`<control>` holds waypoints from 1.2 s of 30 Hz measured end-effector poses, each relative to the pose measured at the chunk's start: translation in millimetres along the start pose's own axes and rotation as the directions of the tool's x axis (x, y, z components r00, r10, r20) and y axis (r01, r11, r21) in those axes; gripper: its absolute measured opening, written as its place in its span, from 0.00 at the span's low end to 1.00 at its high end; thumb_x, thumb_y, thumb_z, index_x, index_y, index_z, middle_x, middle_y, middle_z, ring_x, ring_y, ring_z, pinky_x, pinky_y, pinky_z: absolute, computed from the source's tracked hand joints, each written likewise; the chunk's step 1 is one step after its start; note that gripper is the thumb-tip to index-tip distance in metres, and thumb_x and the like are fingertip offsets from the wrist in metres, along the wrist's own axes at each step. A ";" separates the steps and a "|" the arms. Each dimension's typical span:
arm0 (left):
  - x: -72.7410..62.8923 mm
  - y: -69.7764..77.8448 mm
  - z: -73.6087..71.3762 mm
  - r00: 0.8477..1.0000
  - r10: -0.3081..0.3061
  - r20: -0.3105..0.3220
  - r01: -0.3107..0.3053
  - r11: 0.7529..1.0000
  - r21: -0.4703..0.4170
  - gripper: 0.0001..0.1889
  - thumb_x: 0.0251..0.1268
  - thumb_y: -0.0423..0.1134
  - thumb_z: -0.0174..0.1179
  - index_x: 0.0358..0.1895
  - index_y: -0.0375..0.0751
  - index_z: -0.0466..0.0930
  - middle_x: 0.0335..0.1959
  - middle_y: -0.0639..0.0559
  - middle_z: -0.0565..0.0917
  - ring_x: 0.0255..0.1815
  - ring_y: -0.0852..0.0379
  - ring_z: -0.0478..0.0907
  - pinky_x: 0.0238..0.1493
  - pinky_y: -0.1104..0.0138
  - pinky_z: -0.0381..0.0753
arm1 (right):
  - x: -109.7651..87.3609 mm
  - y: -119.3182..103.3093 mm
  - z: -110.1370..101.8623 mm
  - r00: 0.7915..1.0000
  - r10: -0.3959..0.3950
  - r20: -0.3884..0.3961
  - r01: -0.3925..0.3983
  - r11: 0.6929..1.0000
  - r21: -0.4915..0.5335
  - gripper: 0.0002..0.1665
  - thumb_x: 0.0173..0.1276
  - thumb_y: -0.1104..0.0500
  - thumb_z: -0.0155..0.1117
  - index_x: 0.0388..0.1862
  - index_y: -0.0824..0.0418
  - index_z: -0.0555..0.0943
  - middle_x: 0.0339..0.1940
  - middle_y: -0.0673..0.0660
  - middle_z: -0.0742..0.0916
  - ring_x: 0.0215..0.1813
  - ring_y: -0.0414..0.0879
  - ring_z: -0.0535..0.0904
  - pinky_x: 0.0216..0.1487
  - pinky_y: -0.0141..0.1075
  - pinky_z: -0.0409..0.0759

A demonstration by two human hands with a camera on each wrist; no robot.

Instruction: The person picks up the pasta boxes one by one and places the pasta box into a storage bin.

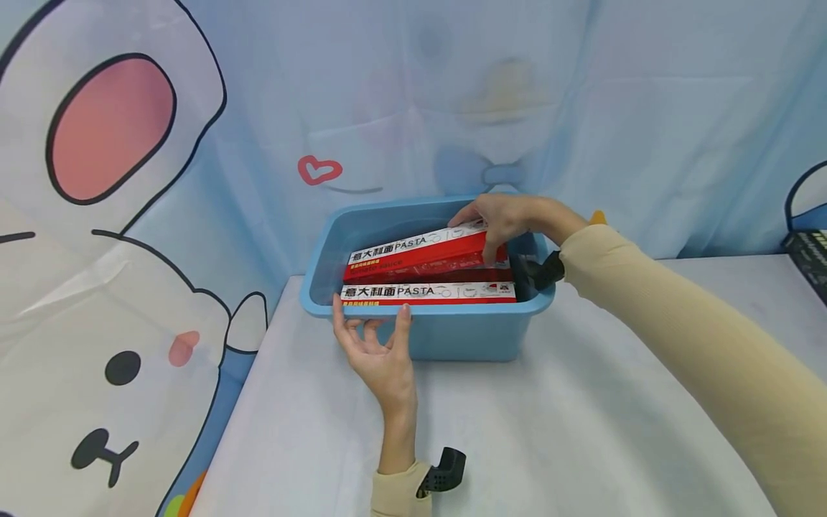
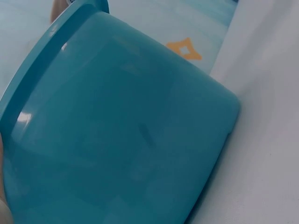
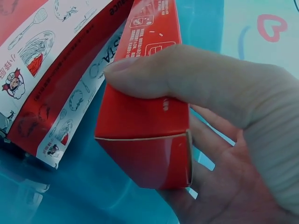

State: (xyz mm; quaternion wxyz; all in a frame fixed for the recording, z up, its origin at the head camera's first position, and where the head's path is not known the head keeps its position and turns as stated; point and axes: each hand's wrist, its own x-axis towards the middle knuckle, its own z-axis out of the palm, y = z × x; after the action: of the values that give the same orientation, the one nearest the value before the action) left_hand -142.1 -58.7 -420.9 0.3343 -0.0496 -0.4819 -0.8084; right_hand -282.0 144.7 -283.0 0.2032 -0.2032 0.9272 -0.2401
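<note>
A light blue plastic bin point(image 1: 465, 336) holds several red and white pasta boxes. My right hand point(image 1: 507, 215) reaches into it and grips the right end of one pasta box point(image 1: 420, 253), which lies tilted, that end raised. In the right wrist view, the thumb point(image 3: 140, 77) presses the red side of this box point(image 3: 145, 116), the fingers on its far side. Another pasta box point(image 1: 439, 291) lies along the front wall. My left hand point(image 1: 381, 362) is at the bin's front, its thumb and index fingertips touching the rim. In the left wrist view the bin's outer wall point(image 2: 117, 126) fills most of the picture.
The bin stands on a white-covered table point(image 1: 491, 431), close against a pale blue printed curtain point(image 1: 400, 86) at the back. A large cartoon animal point(image 1: 116, 316) is printed on the left drape. A dark box with lettering point(image 1: 810, 262) shows at the right edge.
</note>
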 end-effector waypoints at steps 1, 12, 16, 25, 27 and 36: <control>0.0 -0.5 -0.1 1.000 -0.001 -0.001 0.001 1.000 -0.001 0.51 0.63 0.25 0.71 0.84 0.39 0.48 0.62 0.28 0.65 0.56 0.41 0.74 0.48 0.54 0.90 | 0.4 -0.3 0.5 1.000 0.001 -0.005 -0.002 1.000 -0.016 0.51 0.53 0.70 0.81 0.77 0.67 0.70 0.68 0.68 0.79 0.67 0.63 0.74 0.56 0.50 0.88; 1.8 -4.7 1.2 1.000 -0.008 -0.006 0.008 1.000 -0.006 0.51 0.62 0.23 0.71 0.84 0.41 0.49 0.63 0.27 0.63 0.56 0.39 0.74 0.49 0.55 0.90 | 4.2 -0.5 5.5 0.999 -0.011 -0.045 0.004 0.990 -0.139 0.46 0.56 0.72 0.79 0.74 0.71 0.72 0.68 0.70 0.79 0.66 0.65 0.76 0.58 0.52 0.87; 2.3 -6.3 0.3 1.000 -0.009 0.000 0.009 1.000 0.002 0.51 0.63 0.24 0.71 0.84 0.41 0.49 0.63 0.26 0.63 0.57 0.38 0.74 0.49 0.55 0.90 | 4.0 -3.1 4.2 0.996 -0.056 -0.074 0.044 0.988 -0.148 0.42 0.58 0.73 0.77 0.72 0.74 0.73 0.68 0.73 0.80 0.66 0.68 0.78 0.60 0.54 0.85; 3.9 -7.3 -1.9 1.000 0.008 -0.002 -0.008 1.000 0.000 0.52 0.62 0.23 0.71 0.84 0.38 0.48 0.59 0.28 0.64 0.51 0.52 0.76 0.48 0.55 0.90 | -19.3 -19.0 1.3 0.970 -0.177 -0.168 0.149 0.974 -0.168 0.32 0.64 0.70 0.73 0.68 0.70 0.78 0.63 0.70 0.83 0.61 0.66 0.82 0.57 0.54 0.86; 4.4 -7.6 -1.6 1.000 0.010 0.001 -0.010 1.000 -0.001 0.52 0.62 0.23 0.71 0.84 0.37 0.48 0.59 0.27 0.64 0.51 0.51 0.75 0.48 0.55 0.90 | -32.2 -19.7 1.3 0.952 -0.212 -0.221 0.182 0.972 -0.147 0.29 0.65 0.70 0.71 0.67 0.69 0.79 0.63 0.69 0.84 0.59 0.65 0.83 0.56 0.55 0.86; 4.0 -8.7 0.8 1.000 -0.008 0.008 0.008 1.000 -0.007 0.51 0.62 0.24 0.71 0.84 0.41 0.49 0.59 0.33 0.66 0.53 0.51 0.75 0.48 0.56 0.90 | -105.1 9.2 9.7 0.833 -0.238 -0.499 0.223 0.971 -0.092 0.22 0.70 0.70 0.67 0.63 0.68 0.80 0.61 0.65 0.85 0.56 0.60 0.82 0.59 0.50 0.84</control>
State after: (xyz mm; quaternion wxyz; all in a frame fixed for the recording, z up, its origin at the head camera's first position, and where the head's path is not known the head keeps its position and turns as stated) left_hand -150.5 -57.4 -425.3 0.3292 -0.0519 -0.4805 -0.8112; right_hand -192.3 198.4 -266.3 -0.0808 -0.2461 0.9201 -0.2939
